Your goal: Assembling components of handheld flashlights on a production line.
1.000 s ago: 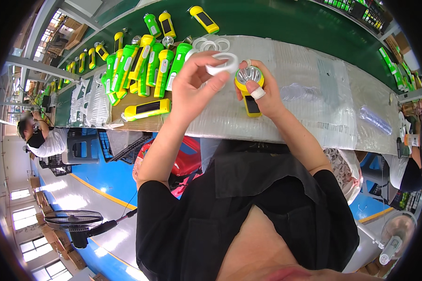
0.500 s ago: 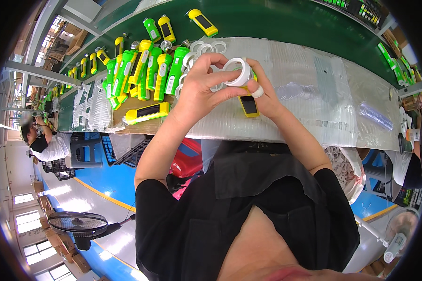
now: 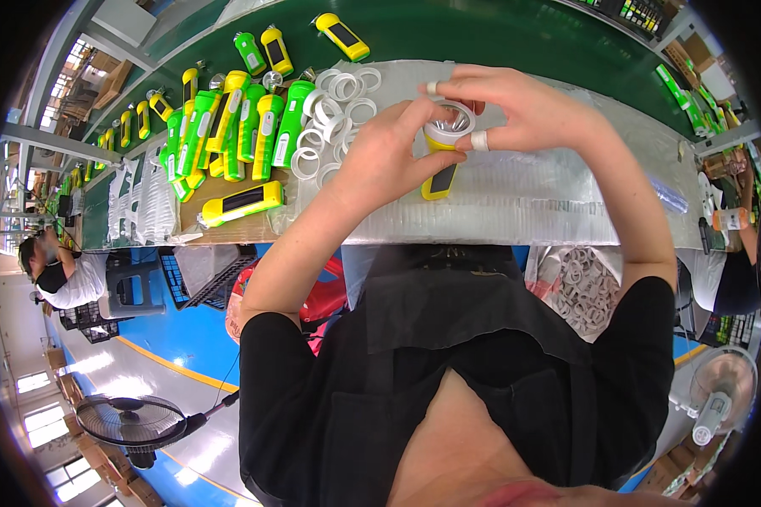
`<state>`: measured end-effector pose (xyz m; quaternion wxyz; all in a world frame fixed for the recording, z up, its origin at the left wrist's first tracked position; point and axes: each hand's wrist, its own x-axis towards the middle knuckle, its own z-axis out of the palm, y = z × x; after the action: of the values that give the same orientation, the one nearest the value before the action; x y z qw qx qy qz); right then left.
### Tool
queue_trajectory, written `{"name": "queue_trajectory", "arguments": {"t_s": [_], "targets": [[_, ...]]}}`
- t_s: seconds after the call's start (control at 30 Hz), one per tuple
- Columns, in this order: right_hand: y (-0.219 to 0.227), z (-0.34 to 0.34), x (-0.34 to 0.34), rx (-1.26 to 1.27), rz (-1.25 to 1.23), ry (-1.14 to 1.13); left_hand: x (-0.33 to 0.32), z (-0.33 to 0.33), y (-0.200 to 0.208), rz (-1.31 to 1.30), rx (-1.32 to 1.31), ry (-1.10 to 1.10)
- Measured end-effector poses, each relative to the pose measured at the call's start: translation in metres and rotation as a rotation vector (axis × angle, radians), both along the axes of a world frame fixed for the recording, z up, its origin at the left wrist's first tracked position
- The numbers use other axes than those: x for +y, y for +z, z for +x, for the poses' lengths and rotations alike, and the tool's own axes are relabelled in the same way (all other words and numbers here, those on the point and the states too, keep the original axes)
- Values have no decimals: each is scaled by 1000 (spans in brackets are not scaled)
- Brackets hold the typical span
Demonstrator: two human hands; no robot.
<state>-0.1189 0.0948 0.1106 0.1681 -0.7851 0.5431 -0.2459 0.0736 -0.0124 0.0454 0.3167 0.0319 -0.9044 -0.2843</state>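
Observation:
A yellow flashlight (image 3: 439, 182) with a dark panel stands between my hands, its head end toward me. A white ring (image 3: 434, 133) sits around that head, and a shiny reflector shows inside it. My left hand (image 3: 379, 160) grips the ring's left side, thumb low and fingers partly hidden behind. From the right, my right hand (image 3: 533, 110) pinches the ring's rim; white bands wrap two of its fingers. Left of my hands lie several loose white rings (image 3: 336, 128). Beyond them is a pile of green and yellow flashlights (image 3: 249, 127).
A single yellow flashlight (image 3: 243, 203) lies near the table's front edge. Clear plastic sheeting (image 3: 558, 198) covers the work surface. Behind runs a green belt (image 3: 448, 38) carrying more flashlights. A bag of white rings (image 3: 579, 287) stands below the table at right. People sit at both sides.
The white ring has gone from being held up between my hands to sitting around the flashlight's head. My right hand has swung outward to the ring's right side. The whole view has shifted slightly.

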Motion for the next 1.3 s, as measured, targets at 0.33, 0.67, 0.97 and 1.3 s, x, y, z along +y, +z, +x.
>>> {"name": "queue_trajectory", "arguments": {"t_s": [0.33,0.67,0.97,1.3], "targets": [[11,16,-8,222,207,-246,3,-8,-5,19,37,-38],[-7,22,-2,268,186,-577,3,-10,-8,67,60,2],[10,41,1,405,321,-631,10,-16,-13,-64,111,67],[16,27,-8,509,446,-564,8,-20,-13,19,131,47]]}}
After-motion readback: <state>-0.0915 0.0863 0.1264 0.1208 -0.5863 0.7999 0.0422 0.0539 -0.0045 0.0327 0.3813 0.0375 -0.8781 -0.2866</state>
